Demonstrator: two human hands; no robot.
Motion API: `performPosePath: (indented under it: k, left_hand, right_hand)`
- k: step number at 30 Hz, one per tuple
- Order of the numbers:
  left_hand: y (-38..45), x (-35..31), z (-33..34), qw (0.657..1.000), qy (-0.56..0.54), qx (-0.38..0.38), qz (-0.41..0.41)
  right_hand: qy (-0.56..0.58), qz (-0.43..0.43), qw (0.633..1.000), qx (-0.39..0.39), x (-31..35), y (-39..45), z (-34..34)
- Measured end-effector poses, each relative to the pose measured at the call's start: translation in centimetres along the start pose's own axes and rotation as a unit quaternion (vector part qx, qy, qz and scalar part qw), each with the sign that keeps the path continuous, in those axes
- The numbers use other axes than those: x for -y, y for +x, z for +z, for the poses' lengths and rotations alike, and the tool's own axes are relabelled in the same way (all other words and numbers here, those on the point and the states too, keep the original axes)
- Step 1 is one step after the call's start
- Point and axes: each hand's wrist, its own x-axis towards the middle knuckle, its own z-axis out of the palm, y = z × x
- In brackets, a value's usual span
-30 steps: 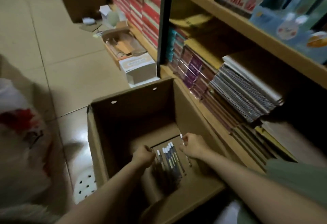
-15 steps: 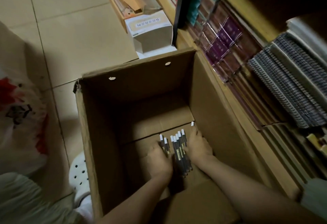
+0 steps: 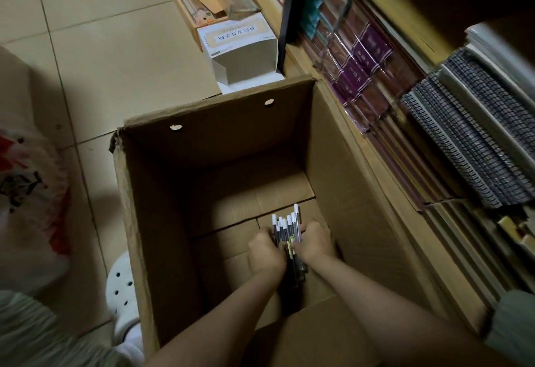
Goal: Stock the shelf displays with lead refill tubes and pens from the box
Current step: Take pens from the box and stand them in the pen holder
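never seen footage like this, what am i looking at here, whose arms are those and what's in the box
There is no machine here. A person wears a camera on their head, so this one picture looks forward and down along their own two bare arms. They are reaching deep into a large open cardboard box that stands on a tiled floor beside a low shelf of notebooks. At the bottom of the box, the left hand and the right hand close in from either side on a bundle of dark pens with white caps, gripping them together. A smaller white carton lies on the floor behind the box.
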Motion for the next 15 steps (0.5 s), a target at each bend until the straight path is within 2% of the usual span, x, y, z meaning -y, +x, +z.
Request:
performPosePath:
  k: [7,12,15]
  left_hand:
    - [0.4,0.0,-0.4,0.999,-0.033,0.035,0.014]
    - [0.1,-0.5,-1.3,0.987,-0.140,0.082,-0.006]
    - [-0.5,-1.1,-3.1,0.975,-0.187,0.118,0.013]
  right_hand:
    - [0.000,-0.014,1.000,0.018,0.1,0.0,-0.2]
    - [0.028,-0.019,0.999,-0.020,-0.2,-0.7,-2.4]
    - [0.039,-0.040,0.998,-0.031,0.0,-2.1,-4.6]
